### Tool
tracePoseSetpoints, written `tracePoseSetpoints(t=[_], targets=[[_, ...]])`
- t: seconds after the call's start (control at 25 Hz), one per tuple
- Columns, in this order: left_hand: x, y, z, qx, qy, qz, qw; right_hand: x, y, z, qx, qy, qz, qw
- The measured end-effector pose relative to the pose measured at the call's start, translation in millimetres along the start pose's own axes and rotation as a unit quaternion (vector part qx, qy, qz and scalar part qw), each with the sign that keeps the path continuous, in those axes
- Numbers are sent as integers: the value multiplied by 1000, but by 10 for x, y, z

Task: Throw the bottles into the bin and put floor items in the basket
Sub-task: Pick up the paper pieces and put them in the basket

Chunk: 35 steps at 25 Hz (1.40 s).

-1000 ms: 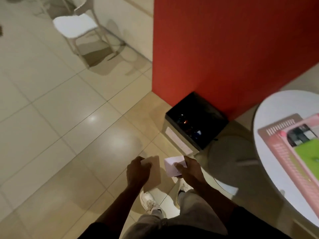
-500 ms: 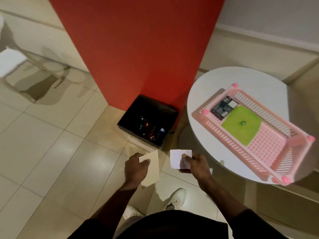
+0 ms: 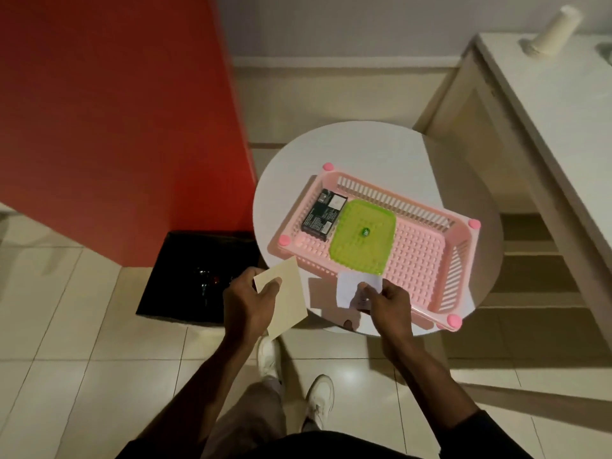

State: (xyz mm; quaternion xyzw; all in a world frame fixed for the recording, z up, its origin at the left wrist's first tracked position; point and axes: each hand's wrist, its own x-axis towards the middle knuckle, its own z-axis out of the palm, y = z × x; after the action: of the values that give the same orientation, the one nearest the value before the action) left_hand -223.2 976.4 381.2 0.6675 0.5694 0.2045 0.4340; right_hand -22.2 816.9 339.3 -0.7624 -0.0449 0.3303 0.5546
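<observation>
My left hand [image 3: 246,301] pinches a beige card [image 3: 287,298] just left of the round white table [image 3: 357,150]. My right hand [image 3: 387,301] pinches a white slip of paper [image 3: 349,286] over the near rim of the pink slatted basket [image 3: 427,256] on that table. Inside the basket lie a green lid [image 3: 362,236] and a black box [image 3: 323,215]. The black bin [image 3: 185,260] stands on the floor against the red wall, left of the table, with dark bottles [image 3: 207,281] faintly visible inside.
A red wall [image 3: 116,111] rises behind the bin. A beige counter [image 3: 549,127] runs along the right with a stack of paper cups [image 3: 551,31] lying on it. My white shoes [image 3: 270,354] stand on pale floor tiles below the table.
The view has swung right and closer to the table, so the basket now lies directly ahead. Both hands have risen with their papers to the table's near edge.
</observation>
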Motion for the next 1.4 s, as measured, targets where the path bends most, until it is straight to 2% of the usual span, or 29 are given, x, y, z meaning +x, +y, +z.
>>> tracePoseSetpoints(t=[0.24,0.4,0.56,0.68,0.88,1.0,1.2,1.28,1.4], targets=[[612,422,361,-17,-84,30,996,417,-236,-211,12,158,27,987],[1025,652,557,16,-137,62,989,673,-409,-317,-77,218,30,972],[1157,815,697,16,-205,76,976,850,-380,-507,-146,204,101,963],[1154,924,817,18,-246,88,965,902,-334,-598,-203,166,150,953],[1168,1262,1154,8,-256,78,964,1037,-188,-691,-283,115,168,937],[1159,1491,1523,22,-275,77,958,1129,-87,-815,-313,88,150,934],[1152,1719,2296,157,-315,137,926,1168,95,-892,-357,23,114,927],[1139,1763,2603,194,-330,153,911,1148,148,-876,-428,10,69,901],[1111,1785,2950,240,-345,165,892,1059,188,-834,-517,42,-6,855]])
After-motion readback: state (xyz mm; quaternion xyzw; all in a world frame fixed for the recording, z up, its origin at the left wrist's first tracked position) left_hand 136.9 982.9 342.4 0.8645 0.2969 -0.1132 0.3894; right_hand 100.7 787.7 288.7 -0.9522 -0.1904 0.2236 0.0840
